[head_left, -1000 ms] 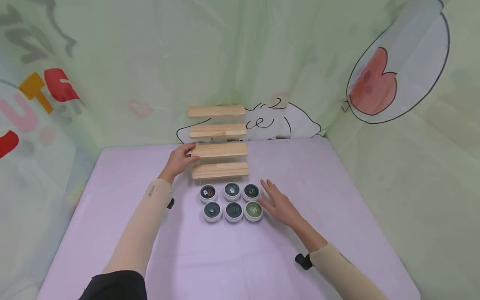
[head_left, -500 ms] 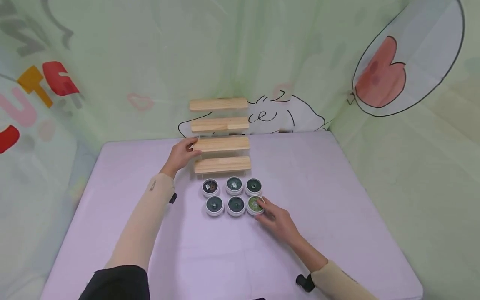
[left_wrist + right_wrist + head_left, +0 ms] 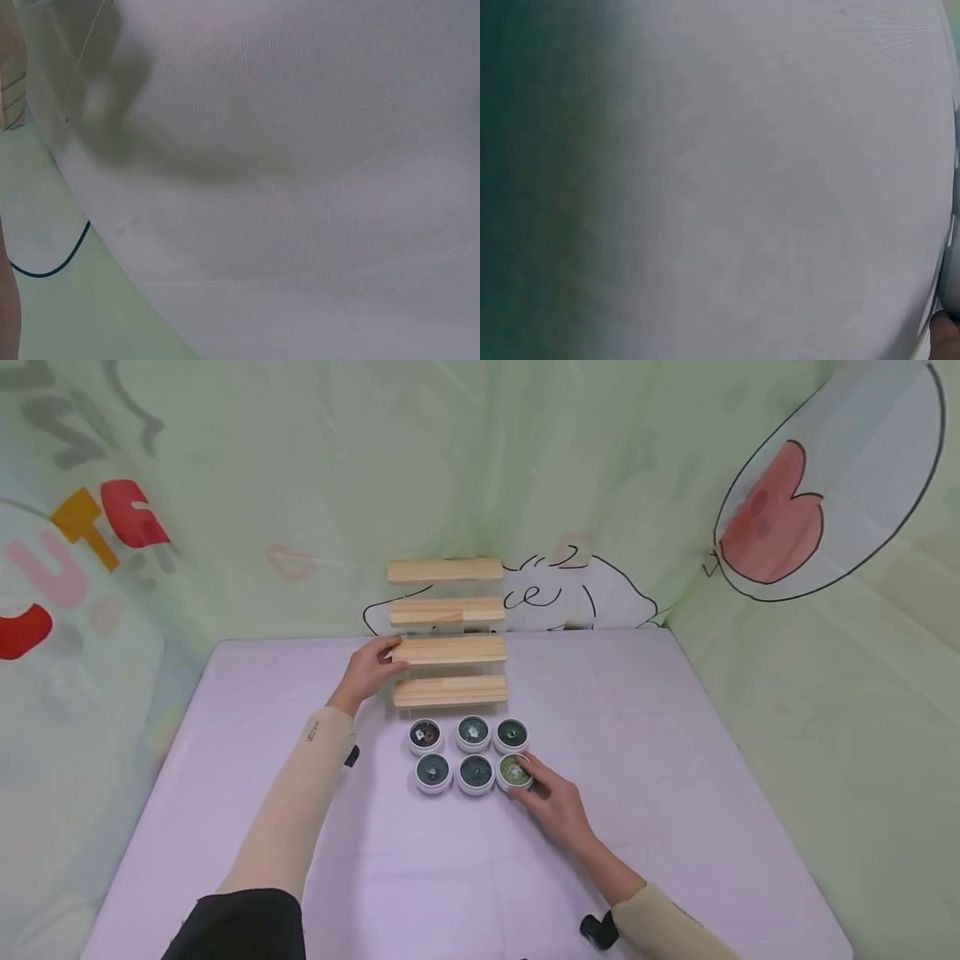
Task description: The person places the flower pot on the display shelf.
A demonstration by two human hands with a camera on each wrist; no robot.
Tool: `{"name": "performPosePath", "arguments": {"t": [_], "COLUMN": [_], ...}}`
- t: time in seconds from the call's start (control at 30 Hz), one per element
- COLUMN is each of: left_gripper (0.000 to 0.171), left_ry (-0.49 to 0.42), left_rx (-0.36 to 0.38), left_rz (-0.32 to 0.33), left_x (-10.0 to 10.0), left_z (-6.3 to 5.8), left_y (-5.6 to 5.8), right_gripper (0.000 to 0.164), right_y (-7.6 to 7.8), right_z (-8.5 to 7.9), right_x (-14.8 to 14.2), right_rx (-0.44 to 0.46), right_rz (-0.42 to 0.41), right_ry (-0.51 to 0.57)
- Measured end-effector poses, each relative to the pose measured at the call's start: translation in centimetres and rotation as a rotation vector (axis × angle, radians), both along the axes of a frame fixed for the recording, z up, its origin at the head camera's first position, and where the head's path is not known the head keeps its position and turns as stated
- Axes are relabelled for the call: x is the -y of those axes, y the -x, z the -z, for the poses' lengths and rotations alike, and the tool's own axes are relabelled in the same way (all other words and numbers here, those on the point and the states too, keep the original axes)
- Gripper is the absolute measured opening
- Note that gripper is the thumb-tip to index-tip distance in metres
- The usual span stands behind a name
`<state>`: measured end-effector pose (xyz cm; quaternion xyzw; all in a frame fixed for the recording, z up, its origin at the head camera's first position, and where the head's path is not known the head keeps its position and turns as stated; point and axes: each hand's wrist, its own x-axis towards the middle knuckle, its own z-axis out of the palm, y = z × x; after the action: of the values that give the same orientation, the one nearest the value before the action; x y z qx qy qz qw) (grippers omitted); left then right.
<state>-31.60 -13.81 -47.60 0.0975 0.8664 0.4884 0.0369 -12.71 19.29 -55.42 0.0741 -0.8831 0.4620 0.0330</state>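
In the head view, my left hand [image 3: 365, 675] grips the left end of a pale wooden shelf board [image 3: 453, 650], part of a tiered display rack with clear supports. Below it, my right hand [image 3: 555, 808] pinches a small round white jar with a green top [image 3: 513, 768] between thumb and fingers. That jar is the front right one of several, set in two rows before the rack. The others, such as the front middle jar [image 3: 476, 772] and back left jar [image 3: 425, 734], have dark tops. A fingertip [image 3: 945, 337] shows at the right wrist view's edge.
A lilac cloth covers the table [image 3: 630, 735]. Pale green printed curtains [image 3: 337, 468] hang behind and at both sides. The rack's top board [image 3: 446, 570] stands close to the back curtain, and its lowest board [image 3: 452, 692] overhangs near the back row of jars.
My right hand has come down and closed on the green-topped jar from its spread position to the right of the jars. The left hand stays at the board.
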Motion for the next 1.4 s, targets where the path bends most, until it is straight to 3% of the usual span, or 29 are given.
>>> {"name": "performPosePath", "arguments": {"t": [0.23,0.5,0.77,1.1,1.4], "left_gripper": [0.060,0.060,0.061,0.060,0.061], "left_ry": [0.000,0.016,0.016,-0.001,0.025], "left_rx": [-0.008,0.008,0.019,0.000,0.007], "left_rz": [0.005,-0.006,-0.003,0.018,0.011], "left_x": [0.1,0.3,0.2,0.3,0.3], "left_z": [-0.1,-0.2,-0.5,-0.5,-0.3], "left_y": [0.1,0.0,-0.2,0.0,0.2], "right_gripper": [0.052,0.053,0.055,0.054,0.054], "right_y": [-0.1,1.0,5.6,12.0,15.8], "right_z": [-0.9,-4.7,-8.6,-12.9,-15.3], "right_x": [0.1,1.3,3.3,6.2,8.6], "right_rx": [0.002,0.000,0.066,0.028,0.029], "right_rz": [0.000,-0.037,-0.022,-0.018,0.028], "right_ry": [0.106,0.119,0.155,0.157,0.106]}}
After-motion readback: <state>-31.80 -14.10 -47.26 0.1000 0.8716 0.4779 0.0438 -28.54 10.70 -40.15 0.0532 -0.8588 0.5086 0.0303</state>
